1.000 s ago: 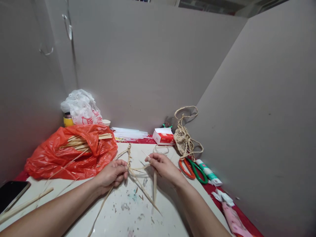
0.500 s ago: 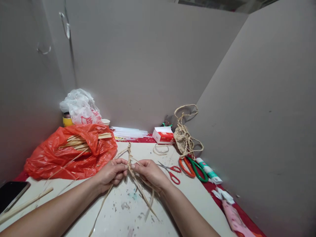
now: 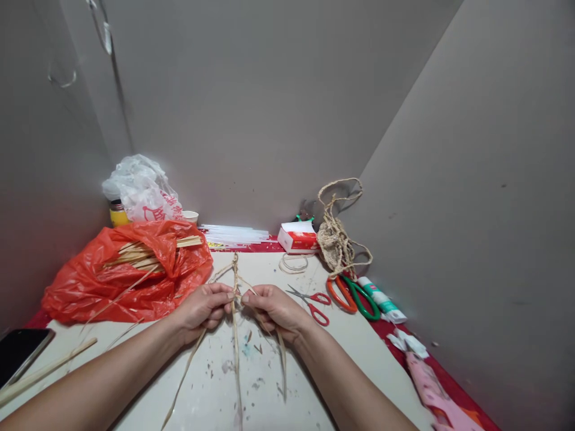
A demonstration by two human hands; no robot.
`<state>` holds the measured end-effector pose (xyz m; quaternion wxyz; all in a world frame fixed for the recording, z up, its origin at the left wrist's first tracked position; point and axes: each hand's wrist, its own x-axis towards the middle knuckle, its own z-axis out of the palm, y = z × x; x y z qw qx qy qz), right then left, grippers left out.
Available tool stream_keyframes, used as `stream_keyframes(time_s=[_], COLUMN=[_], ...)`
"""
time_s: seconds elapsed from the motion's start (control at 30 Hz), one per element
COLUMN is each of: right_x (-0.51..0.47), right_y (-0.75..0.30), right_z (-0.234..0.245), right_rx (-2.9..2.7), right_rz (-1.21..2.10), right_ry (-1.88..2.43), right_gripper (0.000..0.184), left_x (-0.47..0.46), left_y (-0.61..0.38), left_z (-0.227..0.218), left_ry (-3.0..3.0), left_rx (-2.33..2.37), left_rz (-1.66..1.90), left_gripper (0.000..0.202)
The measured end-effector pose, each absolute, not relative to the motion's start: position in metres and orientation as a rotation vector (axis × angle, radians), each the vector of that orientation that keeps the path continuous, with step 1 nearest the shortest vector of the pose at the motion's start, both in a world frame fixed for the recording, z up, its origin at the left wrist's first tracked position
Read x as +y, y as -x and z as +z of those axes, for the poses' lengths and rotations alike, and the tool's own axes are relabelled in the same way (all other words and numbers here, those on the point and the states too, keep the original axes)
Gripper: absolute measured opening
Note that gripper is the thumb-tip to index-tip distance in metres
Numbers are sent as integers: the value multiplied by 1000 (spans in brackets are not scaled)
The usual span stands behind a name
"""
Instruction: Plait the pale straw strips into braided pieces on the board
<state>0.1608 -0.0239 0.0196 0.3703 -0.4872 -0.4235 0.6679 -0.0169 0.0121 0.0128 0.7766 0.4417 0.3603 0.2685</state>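
A narrow braid of dry straw strands (image 3: 236, 272) stands up between my hands in the head view, its loose ends trailing toward me. My left hand (image 3: 207, 306) pinches the braid's lower end and a strand that runs down to the left. With thumb and forefinger, my right hand (image 3: 271, 308) grips other straw strands at the braid's right side; one hangs below its palm. A single strand (image 3: 236, 359) drops straight down between the hands over the pale board. Right of my right hand lie small red-handled scissors (image 3: 314, 302), spread apart.
At left, a red plastic bag (image 3: 135, 293) holds straw strips, with a phone (image 3: 22, 353) nearer me. Behind are white sticks (image 3: 233, 234) and a small red-white box (image 3: 299, 237). To the right are coiled braided cord (image 3: 336, 245), orange and green scissor handles (image 3: 362, 297) and a tube (image 3: 381, 299).
The loose strand between my hands has swung from slanting right to hanging straight down. My right hand has shifted slightly away from my left. The camera view has tilted a little.
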Motion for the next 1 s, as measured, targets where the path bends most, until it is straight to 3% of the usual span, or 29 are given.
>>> stream_keyframes(time_s=[0.2, 0.37, 0.47, 0.63, 0.83, 1.0], right_x=[-23, -23, -30, -45, -41, -38], right_y=[-168, -189, -198, -182, -164, -164], right_z=[24, 45, 63, 79, 48, 32], right_rx=[-1224, -1254, -1330, -1624, -2001, -2116], right_rz=[1595, 1058, 920, 950, 1265, 1015], right_ry=[1369, 1510, 1478, 1457, 1525, 1744], right_gripper=[30, 34, 38, 51, 45, 43], left_x=[10, 11, 12, 10, 9, 11], left_y=[15, 14, 14, 14, 16, 17], left_z=[14, 12, 13, 15, 14, 11], left_ry=[-962, -954, -954, -943, -947, -943], left_rx=[823, 843, 846, 838, 824, 805], left_rz=[588, 593, 597, 598, 611, 598], left_gripper=[26, 25, 25, 26, 27, 29])
